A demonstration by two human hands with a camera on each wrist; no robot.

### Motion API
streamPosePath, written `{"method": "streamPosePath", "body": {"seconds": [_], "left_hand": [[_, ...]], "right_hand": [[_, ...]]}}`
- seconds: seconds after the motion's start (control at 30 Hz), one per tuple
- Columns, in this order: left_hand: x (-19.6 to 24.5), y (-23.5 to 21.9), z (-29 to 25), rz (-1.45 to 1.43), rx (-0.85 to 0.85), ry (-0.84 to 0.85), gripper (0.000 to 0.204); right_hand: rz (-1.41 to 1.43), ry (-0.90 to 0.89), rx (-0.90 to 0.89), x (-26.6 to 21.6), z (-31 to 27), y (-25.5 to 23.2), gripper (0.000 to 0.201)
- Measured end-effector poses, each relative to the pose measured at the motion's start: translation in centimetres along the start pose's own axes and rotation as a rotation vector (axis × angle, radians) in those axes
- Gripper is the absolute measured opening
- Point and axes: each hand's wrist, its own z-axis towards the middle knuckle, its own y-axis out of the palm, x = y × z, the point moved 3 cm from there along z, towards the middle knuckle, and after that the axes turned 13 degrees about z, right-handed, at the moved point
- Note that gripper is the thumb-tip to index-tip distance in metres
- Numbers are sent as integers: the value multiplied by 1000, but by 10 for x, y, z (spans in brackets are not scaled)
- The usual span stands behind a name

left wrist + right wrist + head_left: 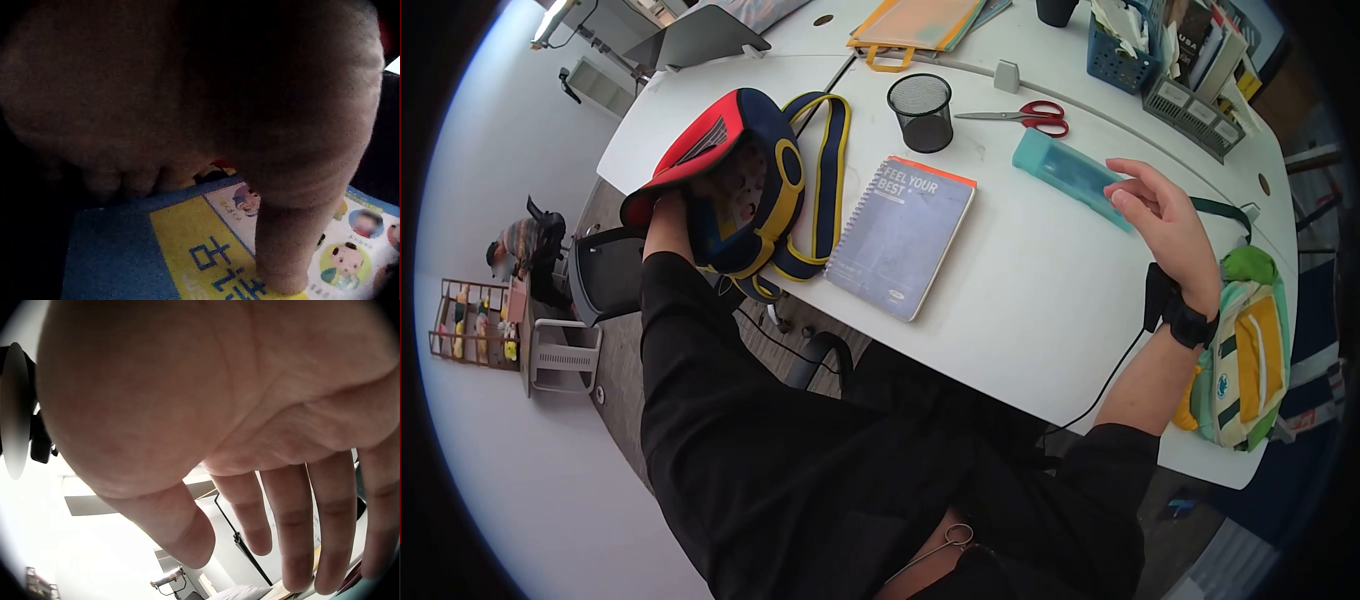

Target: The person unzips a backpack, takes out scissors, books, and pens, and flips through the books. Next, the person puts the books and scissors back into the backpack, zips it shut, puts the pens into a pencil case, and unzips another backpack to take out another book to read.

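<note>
A red, navy and yellow backpack (750,190) lies open at the left edge of the white table (1040,290). My left hand (187,125) is reaching inside it; the head view shows only the wrist. In there the thumb (281,250) presses on the cover of a colourful picture book (187,250), and the fingers curl over the book's top edge. My right hand (1165,215) hovers above the table with its fingers relaxed and holds nothing. Its fingertips are at the near end of a teal pencil case (1065,172).
A grey spiral notebook (902,232) lies between backpack and pencil case. Behind it stand a black mesh cup (921,110) and red scissors (1025,116). Orange folders (920,25) and desk organisers (1120,55) line the back. A green and yellow bag (1245,350) hangs at the right edge.
</note>
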Motion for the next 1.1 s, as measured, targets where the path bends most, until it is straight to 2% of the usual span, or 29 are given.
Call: {"method": "streamPosePath", "body": {"seconds": [0.27,0.77,0.8,0.87,0.93,0.97,1.0,1.1], "left_hand": [[35,-24,-12,181,44,78,42],[70,-69,-47,508,168,175,43],[49,-56,-38,340,-100,-56,47],[20,-58,-18,170,-253,-202,49],[-25,-48,-5,138,13,50,50],[-38,-51,1,121,70,111,52],[-75,-33,1,115,21,-43,51],[-55,-78,-2,285,-15,-338,48]], "right_hand": [[-25,-28,-7,-2,0,-2,34],[-65,-72,-75,-1,4,13,35],[-69,-63,-73,-2,4,13,35],[-81,-62,-69,-2,3,13,35],[-96,-58,-59,-3,3,11,35],[-92,-60,-54,-3,2,10,35],[-86,-59,-53,-2,1,11,35],[-100,-43,-48,-2,0,7,35]]}}
